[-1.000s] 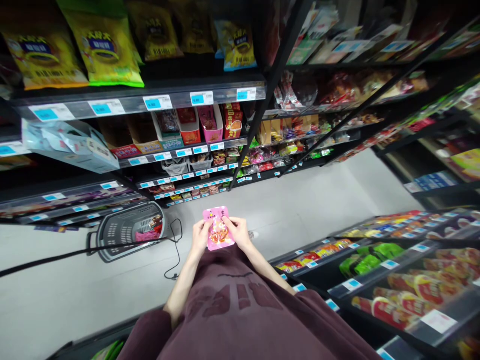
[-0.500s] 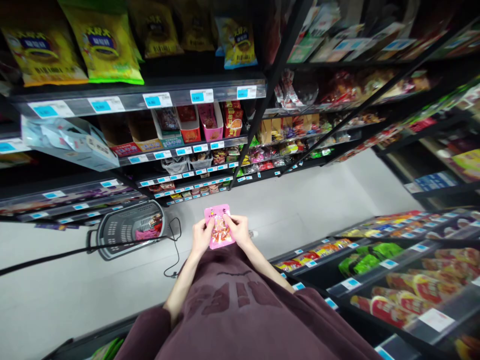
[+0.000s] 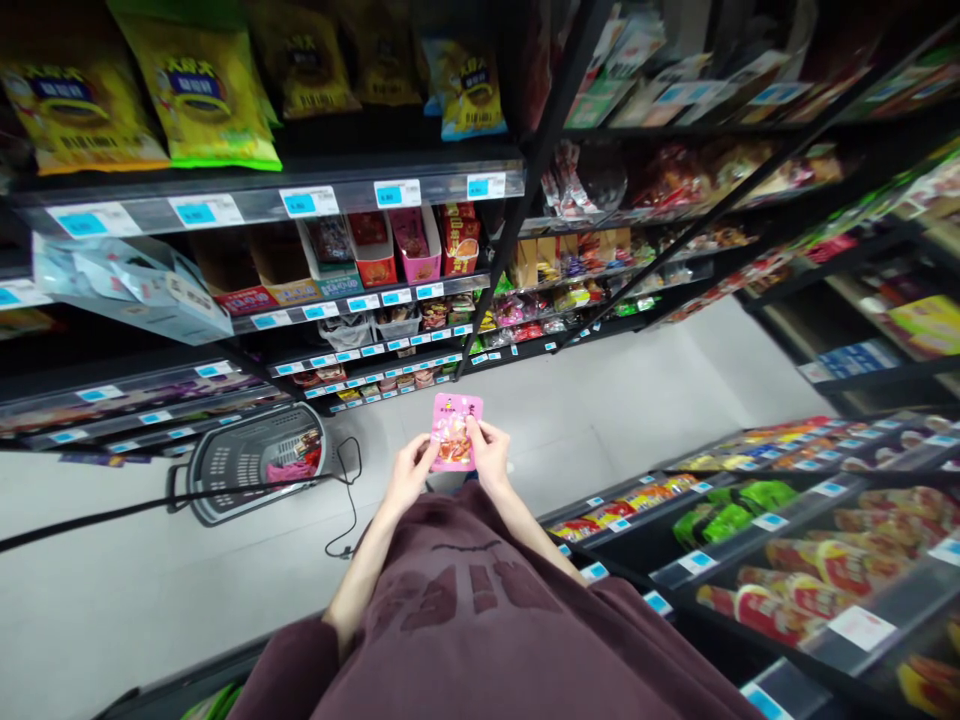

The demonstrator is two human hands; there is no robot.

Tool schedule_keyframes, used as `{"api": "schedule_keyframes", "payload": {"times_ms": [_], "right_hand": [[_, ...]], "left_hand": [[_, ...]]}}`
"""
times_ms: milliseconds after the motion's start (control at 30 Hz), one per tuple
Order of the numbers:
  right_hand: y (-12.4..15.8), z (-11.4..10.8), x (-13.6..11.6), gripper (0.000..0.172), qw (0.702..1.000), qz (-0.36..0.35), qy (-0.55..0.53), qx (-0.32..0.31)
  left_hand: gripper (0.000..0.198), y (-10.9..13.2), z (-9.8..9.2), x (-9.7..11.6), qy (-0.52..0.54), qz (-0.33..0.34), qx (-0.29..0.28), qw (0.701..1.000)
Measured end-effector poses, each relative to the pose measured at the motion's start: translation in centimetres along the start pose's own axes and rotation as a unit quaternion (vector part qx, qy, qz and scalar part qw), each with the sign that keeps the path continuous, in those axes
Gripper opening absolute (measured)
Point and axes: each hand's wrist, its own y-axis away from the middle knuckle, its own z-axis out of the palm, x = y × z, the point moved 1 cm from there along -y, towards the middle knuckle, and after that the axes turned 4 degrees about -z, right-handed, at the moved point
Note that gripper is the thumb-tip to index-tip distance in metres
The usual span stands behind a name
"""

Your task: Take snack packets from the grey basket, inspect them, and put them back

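Observation:
A small pink snack packet [image 3: 453, 430], with a clear window showing reddish-orange food, is held up in front of my body. My left hand [image 3: 409, 472] pinches its lower left edge between thumb and fingers. On the right edge, my right hand [image 3: 489, 450] grips it with the thumb lying over the front. The front of the packet faces me, and its top edge is uncovered. Part of my fingers is hidden behind it.
A grey shopping basket [image 3: 251, 415] with several packets inside stands on the floor to the left, a black cable [image 3: 352, 500] beside it. Snack shelves [image 3: 300, 205] line the far side; another shelf row [image 3: 720, 560] stands close on the right. Grey floor [image 3: 585, 400] runs between.
The packet has moved slightly right and up in my hands. My left hand has slid down to its lower left edge, uncovering more of the front.

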Motion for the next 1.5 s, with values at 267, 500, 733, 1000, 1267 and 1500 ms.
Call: {"api": "schedule_keyframes", "payload": {"times_ms": [267, 500, 733, 1000, 1267, 1500], "right_hand": [[0.8, 0.4, 0.1, 0.048, 1.0, 0.007, 0.003, -0.025], [1.1, 0.2, 0.6, 0.046, 0.999, 0.012, -0.007, -0.029], [1.0, 0.3, 0.0, 0.027, 0.988, 0.042, -0.097, -0.112], [0.9, 0.9, 1.4, 0.034, 0.983, 0.066, -0.125, -0.119], [0.9, 0.9, 1.3, 0.028, 0.98, 0.08, -0.145, -0.114], [1.0, 0.9, 1.3, 0.027, 0.981, 0.076, -0.147, -0.105]], "left_hand": [[0.035, 0.3, 0.2, -0.6, 0.023, 0.0, 0.036, 0.999], [0.034, 0.5, 0.2, -1.0, 0.031, -0.01, 0.046, 0.998], [0.034, -0.2, -0.1, -1.0, 0.055, -0.02, 0.066, 0.996], [0.036, -0.4, -0.5, -1.7, 0.059, -0.027, 0.088, 0.994], [0.033, -0.5, -0.8, -2.1, 0.053, -0.025, 0.096, 0.994], [0.031, -0.5, -0.8, -2.2, 0.002, -0.003, 0.108, 0.994]]}}
